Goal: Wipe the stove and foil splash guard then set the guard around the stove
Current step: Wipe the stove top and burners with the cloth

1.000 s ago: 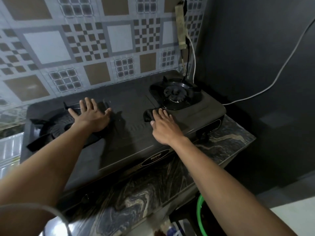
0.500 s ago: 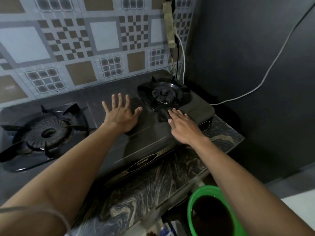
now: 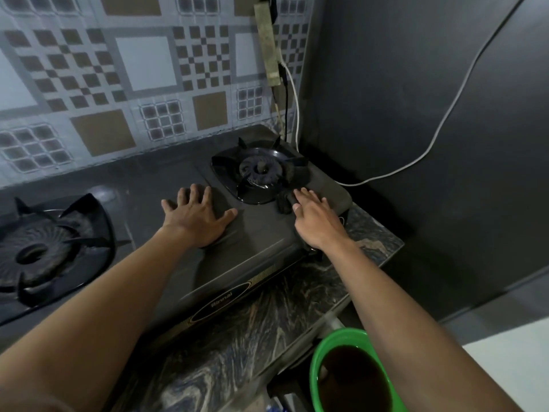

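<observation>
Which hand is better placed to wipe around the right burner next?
Right hand: it presses the dark cloth beside the right burner. Left hand lies flat, empty, mid-stove.

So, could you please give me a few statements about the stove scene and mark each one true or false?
1. The left hand lies flat and open on the stove. True.
2. The right hand presses a dark cloth beside the right burner. True.
3. A pot sits on the right burner. False: it is bare.
4. The bucket below the counter is red. False: it is green.
</observation>
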Action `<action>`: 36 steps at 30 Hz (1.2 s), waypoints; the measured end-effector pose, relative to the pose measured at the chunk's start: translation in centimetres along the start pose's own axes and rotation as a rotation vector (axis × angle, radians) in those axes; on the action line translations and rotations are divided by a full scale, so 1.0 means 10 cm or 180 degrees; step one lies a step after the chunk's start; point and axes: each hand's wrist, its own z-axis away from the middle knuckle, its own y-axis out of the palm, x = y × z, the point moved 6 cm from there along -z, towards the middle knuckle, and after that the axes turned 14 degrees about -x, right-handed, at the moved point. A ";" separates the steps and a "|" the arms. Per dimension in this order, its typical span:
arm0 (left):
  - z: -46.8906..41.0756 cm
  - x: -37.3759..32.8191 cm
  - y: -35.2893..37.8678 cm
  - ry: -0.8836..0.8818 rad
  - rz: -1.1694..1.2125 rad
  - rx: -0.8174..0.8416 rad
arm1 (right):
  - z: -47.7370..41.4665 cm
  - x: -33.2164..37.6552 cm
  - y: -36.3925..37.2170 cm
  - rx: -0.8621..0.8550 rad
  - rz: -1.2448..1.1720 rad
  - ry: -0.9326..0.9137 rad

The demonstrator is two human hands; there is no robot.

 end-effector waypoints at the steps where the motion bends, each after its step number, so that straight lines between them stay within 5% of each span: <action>1: -0.01 0.01 -0.03 0.0024 -0.0011 -0.0035 | 0.00 -0.01 0.00 -0.0026 0.0004 0.0033; 15: -0.31 0.13 0.03 -0.0028 0.0033 0.0650 | -0.93 -0.67 -0.16 -0.0414 -0.0327 0.0913; 24: -0.13 0.08 -0.13 0.0157 -0.0104 0.0475 | -1.74 -0.61 -0.03 0.0239 -0.1592 0.0991; 36: -0.11 0.13 -0.24 0.0181 -0.0025 0.0244 | -2.83 -0.19 0.37 0.1184 -0.0984 0.0457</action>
